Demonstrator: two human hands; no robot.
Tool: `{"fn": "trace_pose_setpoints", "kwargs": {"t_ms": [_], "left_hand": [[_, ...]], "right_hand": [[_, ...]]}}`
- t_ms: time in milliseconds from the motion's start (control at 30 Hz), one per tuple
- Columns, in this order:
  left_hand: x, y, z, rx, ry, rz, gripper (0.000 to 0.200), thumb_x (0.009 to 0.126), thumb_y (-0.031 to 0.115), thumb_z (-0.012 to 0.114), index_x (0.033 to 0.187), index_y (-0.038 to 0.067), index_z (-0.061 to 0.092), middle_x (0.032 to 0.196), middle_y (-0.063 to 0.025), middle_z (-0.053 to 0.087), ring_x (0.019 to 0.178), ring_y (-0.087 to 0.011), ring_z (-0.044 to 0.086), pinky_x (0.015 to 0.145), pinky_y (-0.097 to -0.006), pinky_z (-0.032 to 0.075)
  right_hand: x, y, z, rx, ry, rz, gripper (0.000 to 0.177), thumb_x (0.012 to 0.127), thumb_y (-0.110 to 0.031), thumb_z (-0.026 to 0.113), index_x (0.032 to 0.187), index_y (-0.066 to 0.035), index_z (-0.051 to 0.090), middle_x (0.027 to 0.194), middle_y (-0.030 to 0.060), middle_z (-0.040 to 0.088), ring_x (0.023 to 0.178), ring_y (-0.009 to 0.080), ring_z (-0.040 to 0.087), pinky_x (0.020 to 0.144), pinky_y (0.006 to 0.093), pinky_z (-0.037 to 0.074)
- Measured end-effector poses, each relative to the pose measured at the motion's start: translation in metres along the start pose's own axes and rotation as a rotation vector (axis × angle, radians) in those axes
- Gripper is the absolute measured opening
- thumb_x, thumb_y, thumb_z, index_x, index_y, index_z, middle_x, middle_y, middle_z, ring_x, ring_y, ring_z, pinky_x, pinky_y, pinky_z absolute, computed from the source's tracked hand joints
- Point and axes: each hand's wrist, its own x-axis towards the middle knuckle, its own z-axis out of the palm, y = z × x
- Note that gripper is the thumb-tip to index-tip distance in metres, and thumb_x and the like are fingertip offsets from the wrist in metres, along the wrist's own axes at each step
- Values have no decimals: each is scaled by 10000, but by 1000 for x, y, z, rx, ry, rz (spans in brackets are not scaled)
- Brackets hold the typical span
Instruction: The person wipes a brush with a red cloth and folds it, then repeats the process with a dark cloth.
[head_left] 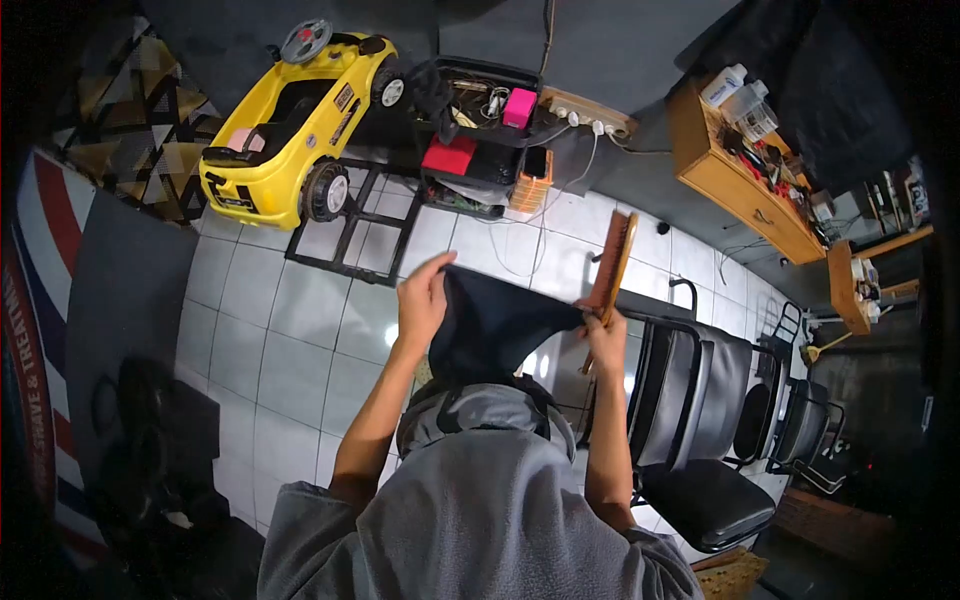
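Observation:
A dark cloth is stretched between both hands in front of my body. At its upper left corner, my left hand pinches the edge, fingers pointing up. My right hand is wrapped round the handle of a wooden brush, which stands nearly upright with brown bristles facing left. The cloth's right corner also meets the right hand, near the thumb. The lower part of the cloth is hidden behind the grey hood.
A yellow ride-on toy car stands upper left by a black metal frame. Behind are a black rack and a power strip. Black chairs line the right, below a wooden cabinet. White tiles cover the floor.

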Motion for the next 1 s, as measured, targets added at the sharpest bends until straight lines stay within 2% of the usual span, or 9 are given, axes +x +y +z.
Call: {"fn": "trace_pose_setpoints", "kwargs": {"t_ms": [233,267,333,467,500,633,733,900,1000], "left_hand": [[22,51,-18,47,126,126,193,841,-32,518,992,-8,636,910,-147,659,819,-248,643,739,-305,479],[17,51,-20,46,119,96,186,843,-25,520,988,-9,634,902,-147,657,815,-252,643,740,-308,479],[6,51,-21,54,85,75,169,848,-4,521,979,-6,629,893,-146,650,815,-261,636,734,-317,476],[-13,45,-20,18,36,-6,174,848,10,525,989,1,626,874,-133,642,797,-259,625,731,-318,471],[-16,50,-23,11,-7,-42,180,845,5,528,994,2,628,871,-129,641,799,-250,627,727,-311,472],[-23,57,-27,-31,-81,-24,198,832,-14,539,1004,5,634,866,-122,641,797,-219,633,714,-287,476],[-21,66,-30,-73,-65,-13,198,830,-23,542,1002,2,636,865,-115,644,789,-195,633,705,-276,478],[-16,74,-28,-133,-60,23,162,837,-12,523,960,12,625,753,-80,575,624,-141,553,567,-263,430],[-16,90,-30,-139,-210,-8,139,816,-11,518,919,-3,612,808,-101,609,730,-184,597,663,-278,462]], "right_hand": [[-14,-42,-22,-39,-126,-120,383,894,-73,559,1258,-9,456,708,46,580,550,114,534,520,256,450],[-26,-50,-20,3,-181,-85,566,915,-79,539,1395,-72,238,729,61,556,512,122,515,471,264,437],[-34,-44,-18,166,-238,194,593,934,-67,498,1417,-149,163,731,79,526,491,127,500,426,272,420],[-46,-7,-3,421,-337,291,291,940,-84,513,1215,-129,431,797,68,517,566,135,532,499,255,450],[-45,9,-4,431,-420,287,231,973,-241,478,1102,-61,543,797,51,515,687,151,562,609,275,479],[-59,-28,9,782,-468,330,691,939,-586,326,1129,41,547,966,114,578,892,230,580,813,349,486],[-62,-54,11,733,-545,301,571,919,-463,507,1145,62,527,1063,170,583,926,247,586,832,339,482],[-65,-81,17,-249,-445,275,178,810,-208,694,860,-38,685,1083,136,628,924,201,594,740,335,466],[-68,-64,26,-715,-306,-514,157,788,-185,693,877,-56,693,1066,141,618,942,231,585,802,380,443]]}}
